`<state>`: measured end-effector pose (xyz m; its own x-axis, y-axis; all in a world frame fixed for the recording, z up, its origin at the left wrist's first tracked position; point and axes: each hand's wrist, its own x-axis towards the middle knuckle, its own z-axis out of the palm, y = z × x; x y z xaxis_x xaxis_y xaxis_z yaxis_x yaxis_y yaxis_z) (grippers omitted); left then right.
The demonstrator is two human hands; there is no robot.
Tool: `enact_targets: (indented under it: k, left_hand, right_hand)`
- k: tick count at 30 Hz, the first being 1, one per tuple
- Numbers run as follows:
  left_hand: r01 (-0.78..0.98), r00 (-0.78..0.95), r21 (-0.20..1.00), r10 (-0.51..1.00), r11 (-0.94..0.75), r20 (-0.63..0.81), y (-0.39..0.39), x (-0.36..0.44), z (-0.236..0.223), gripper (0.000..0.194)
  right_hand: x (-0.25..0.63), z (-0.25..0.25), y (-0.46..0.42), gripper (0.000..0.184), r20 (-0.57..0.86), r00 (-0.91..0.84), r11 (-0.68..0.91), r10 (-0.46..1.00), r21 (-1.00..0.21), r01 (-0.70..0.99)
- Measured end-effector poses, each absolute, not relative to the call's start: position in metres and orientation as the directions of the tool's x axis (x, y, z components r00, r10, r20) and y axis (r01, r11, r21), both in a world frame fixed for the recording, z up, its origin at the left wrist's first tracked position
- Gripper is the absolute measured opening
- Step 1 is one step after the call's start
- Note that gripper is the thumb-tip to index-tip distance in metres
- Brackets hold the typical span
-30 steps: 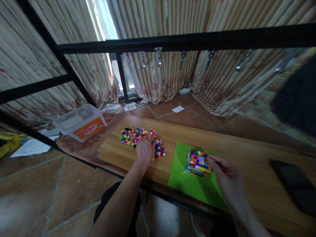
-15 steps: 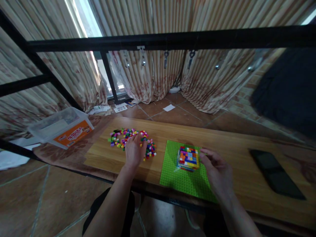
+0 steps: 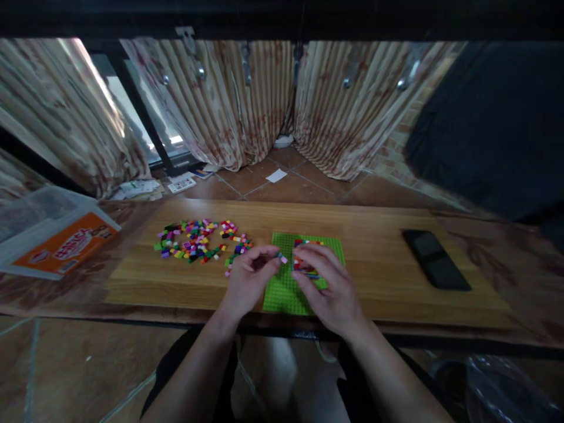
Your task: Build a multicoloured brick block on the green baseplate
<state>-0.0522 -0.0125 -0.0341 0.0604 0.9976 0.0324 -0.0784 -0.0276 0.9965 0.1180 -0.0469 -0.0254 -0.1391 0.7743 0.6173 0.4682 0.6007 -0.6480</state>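
Note:
Between the thumb and fingertips of my left hand [image 3: 252,273] is a small toy brick [image 3: 282,258], pinkish with a bluish part, held just left of the brick structure. My right hand [image 3: 328,282] curves over the multicoloured brick structure [image 3: 302,265] from the right, thumb in front and fingers across the top, hiding much of it. That structure stands on a green studded baseplate [image 3: 282,296]. Just beyond my left hand lies a loose pile of small coloured bricks [image 3: 194,241].
A wooden board [image 3: 374,264] carries everything. Toward its right end lies a black phone [image 3: 436,259]. On the left stands a clear plastic box [image 3: 57,235] with an orange label. A black bar [image 3: 282,20] crosses above, with curtains [image 3: 247,117] behind.
My left hand has moved right from the brick pile to the structure, carrying a small brick. My right hand has shifted from beside the structure to over it. The view has turned and tilted.

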Motion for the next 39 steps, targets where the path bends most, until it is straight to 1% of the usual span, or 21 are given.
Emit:
enact_targets:
  k: [3, 7, 9, 11, 14, 18, 22, 25, 29, 32, 34, 39]
  left_hand:
    - [-0.129, 0.159, 0.992, 0.987, 0.001, 0.02, -0.019, -0.047, -0.031, 0.02]
    - [-0.242, 0.254, 0.962, 0.965, 0.124, -0.06, -0.021, -0.046, -0.03, 0.02]
    - [-0.343, 0.289, 0.912, 0.949, 0.226, -0.126, -0.022, -0.044, -0.032, 0.021]
    - [-0.441, 0.32, 0.836, 0.927, 0.328, -0.196, -0.024, -0.041, -0.034, 0.022]
    - [-0.527, 0.344, 0.743, 0.903, 0.412, -0.257, -0.026, -0.034, -0.038, 0.021]
    - [-0.587, 0.332, 0.698, 0.908, 0.41, -0.254, -0.028, -0.028, -0.04, 0.018]
    - [-0.602, 0.327, 0.702, 0.92, 0.38, -0.218, -0.029, -0.027, -0.039, 0.023]
    - [-0.575, 0.281, 0.753, 0.942, 0.32, -0.186, -0.03, -0.026, -0.039, 0.024]
    - [-0.524, 0.202, 0.811, 0.963, 0.261, -0.18, -0.03, -0.024, -0.042, 0.018]
    - [-0.501, 0.208, 0.826, 0.963, 0.257, -0.173, -0.029, -0.025, -0.042, 0.018]
    - [-0.502, 0.219, 0.827, 0.962, 0.253, -0.162, -0.027, -0.027, -0.04, 0.019]
    - [-0.511, 0.283, 0.807, 0.945, 0.295, -0.166, -0.027, -0.031, -0.034, 0.023]
  right_hand:
    - [0.117, -0.026, -0.045, 0.03, 0.615, -0.209, 0.633, 0.761, -0.63, 0.45]
    - [0.116, -0.024, -0.044, 0.022, 0.592, -0.207, 0.616, 0.779, -0.662, 0.427]
    - [0.115, -0.024, -0.044, 0.019, 0.561, -0.175, 0.578, 0.809, -0.706, 0.41]
    - [0.114, -0.025, -0.045, 0.016, 0.523, -0.12, 0.526, 0.844, -0.76, 0.382]
    - [0.113, -0.028, -0.045, 0.013, 0.436, -0.021, 0.422, 0.9, -0.855, 0.302]
    - [0.11, -0.029, -0.046, 0.011, 0.297, 0.09, 0.28, 0.951, -0.946, 0.165]
    - [0.104, -0.026, -0.046, 0.014, 0.19, 0.145, 0.186, 0.971, -0.982, 0.039]
    - [0.101, -0.027, -0.046, 0.013, 0.185, 0.137, 0.186, 0.973, -0.982, 0.006]
    - [0.101, -0.032, -0.046, 0.013, 0.217, 0.087, 0.214, 0.972, -0.976, 0.046]
    - [0.1, -0.032, -0.046, 0.015, 0.225, 0.049, 0.222, 0.973, -0.973, 0.056]
    - [0.1, -0.03, -0.047, 0.015, 0.209, 0.037, 0.208, 0.977, -0.978, 0.031]
    - [0.109, -0.028, -0.046, 0.013, 0.166, 0.074, 0.168, 0.983, -0.985, -0.03]
